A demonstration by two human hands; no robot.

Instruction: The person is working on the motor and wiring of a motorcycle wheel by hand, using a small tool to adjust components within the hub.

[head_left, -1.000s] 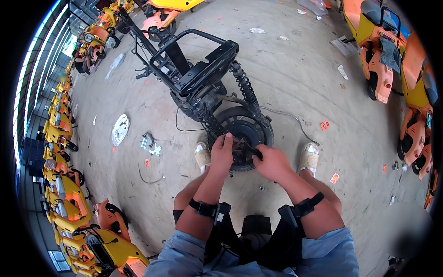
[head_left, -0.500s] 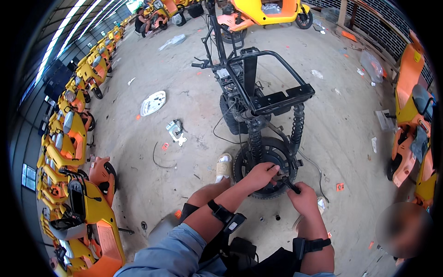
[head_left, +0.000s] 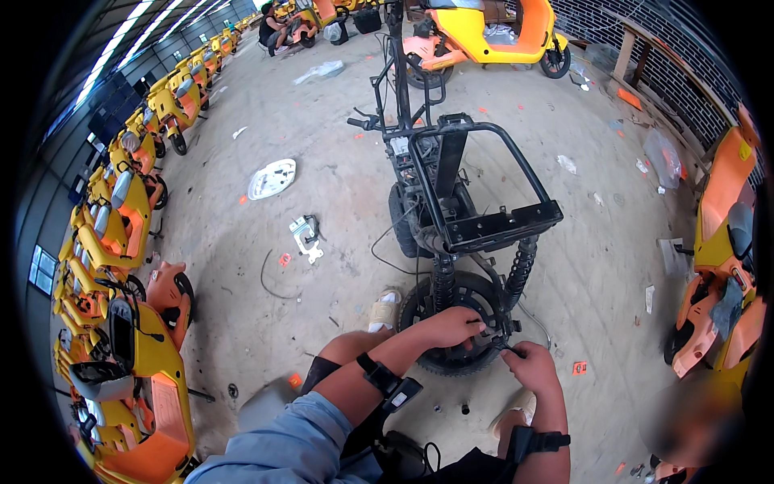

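Observation:
A stripped black scooter frame (head_left: 500, 222) stands before me, its bare rear wheel (head_left: 419, 319) nearest to me. My left hand (head_left: 453, 327) is at the wheel's hub with thumb and fingers pinched together; whatever lies between them is hidden. To its right, my right hand (head_left: 532, 367) is closed around a slim dark tool (head_left: 508, 349), whose tip points toward the hub and the lower end of the right shock absorber (head_left: 522, 270). The tool's exact kind is too small to tell. A dark cable (head_left: 534, 317) hangs beside the wheel on the right.
Yellow and orange scooters (head_left: 129, 230) line the left side, with more at the right (head_left: 713, 234) and back (head_left: 516, 36). On the concrete floor lie a white panel (head_left: 272, 179), a metal bracket (head_left: 305, 235), plastic bags and scraps. Another person (head_left: 272, 31) crouches far back.
The view has tilted, so the scooter frame sits lower in the picture. Both hands stay at the wheel hub; the right hand's tool has turned and shows less of its handle.

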